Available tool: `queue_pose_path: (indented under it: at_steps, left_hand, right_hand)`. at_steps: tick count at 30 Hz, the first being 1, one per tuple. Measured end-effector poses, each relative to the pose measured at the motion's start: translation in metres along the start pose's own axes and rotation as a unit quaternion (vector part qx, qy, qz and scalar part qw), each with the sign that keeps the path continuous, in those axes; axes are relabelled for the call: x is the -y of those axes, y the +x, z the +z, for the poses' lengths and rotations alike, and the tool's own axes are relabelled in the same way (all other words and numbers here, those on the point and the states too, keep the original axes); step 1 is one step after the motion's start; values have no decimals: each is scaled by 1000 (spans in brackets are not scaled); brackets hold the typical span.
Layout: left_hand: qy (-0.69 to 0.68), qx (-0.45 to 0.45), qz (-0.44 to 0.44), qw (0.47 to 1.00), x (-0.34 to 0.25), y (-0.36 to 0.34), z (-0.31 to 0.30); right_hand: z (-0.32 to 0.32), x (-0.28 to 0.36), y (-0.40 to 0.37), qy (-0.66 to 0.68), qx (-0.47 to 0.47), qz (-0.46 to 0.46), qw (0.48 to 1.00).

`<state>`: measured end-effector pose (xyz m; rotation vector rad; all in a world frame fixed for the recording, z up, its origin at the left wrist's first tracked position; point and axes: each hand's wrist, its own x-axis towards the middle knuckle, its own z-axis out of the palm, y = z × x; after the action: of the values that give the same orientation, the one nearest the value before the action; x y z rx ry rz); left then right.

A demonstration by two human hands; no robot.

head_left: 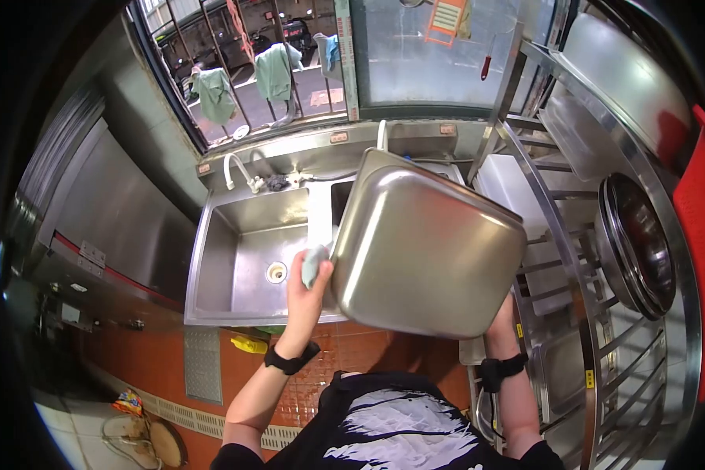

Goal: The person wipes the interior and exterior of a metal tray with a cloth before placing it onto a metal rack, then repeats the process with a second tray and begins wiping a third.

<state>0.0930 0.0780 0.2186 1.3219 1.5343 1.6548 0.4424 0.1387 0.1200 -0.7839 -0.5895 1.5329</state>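
A large stainless steel pan (431, 258) is tilted in the air before me, its smooth underside facing me. My right hand (503, 319) is at the pan's lower right corner, gripping it, with most of the fingers hidden behind the metal. At the pan's left edge, my left hand (309, 283) is closed on a folded pale green cloth (313, 265). Beyond the hands is a steel sink (211, 294), whose left basin shows a drain; the pan covers much of the right basin.
A steel rack (560, 227) on the right bears stacked metal bowls (638, 243) and a large metal container (623, 74). White faucets (239, 168) rise behind the sink. Green cloths (274, 72) hang on the window bars. A steel cabinet (129, 196) stands at left.
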Motion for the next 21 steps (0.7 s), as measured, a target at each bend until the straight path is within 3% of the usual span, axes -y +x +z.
queue_pose_path:
  at_steps: [2, 3, 5, 6, 8, 10, 11, 12, 14, 19, 21]
  left_hand:
    - [-43, -103, -23, 994, 5, 1, -6]
    - [-44, -103, -24, 993, -1, -1, -7]
    - [-86, -83, 12, 993, -15, -14, -4]
    - [-12, -53, 5, 999, -17, -24, 0]
    - [36, 37, 38, 998, 17, -42, 18]
    - [33, 38, 51, 997, 35, -47, 25]
    - [-66, 37, -25, 997, 53, -47, 27]
    - [-68, 24, -27, 997, 52, -45, 26]
    - [-224, 65, -178, 956, 48, -30, 18]
    - [-189, 57, -140, 970, 23, 14, 2]
    - [-371, 116, -101, 916, 14, 23, -1]
  right_hand:
    - [-3, 5, 1, 50, 22, -1, 999]
    - [-2, 8, 0, 49, 22, -1, 999]
    - [2, 15, -2, 7, 8, -53, 999]
    - [5, 17, -3, 4, 11, -50, 999]
    - [7, 20, -3, -4, -33, -63, 997]
    - [-5, 23, -2, 6, -21, -60, 998]
    - [-11, 24, -1, 19, -16, -59, 998]
    - [-7, 25, -3, 12, -7, -53, 998]
    - [11, 32, -12, -57, 30, -111, 992]
    - [29, 32, -32, -262, 82, -160, 948]
    - [38, 31, -37, -228, 64, -146, 961]
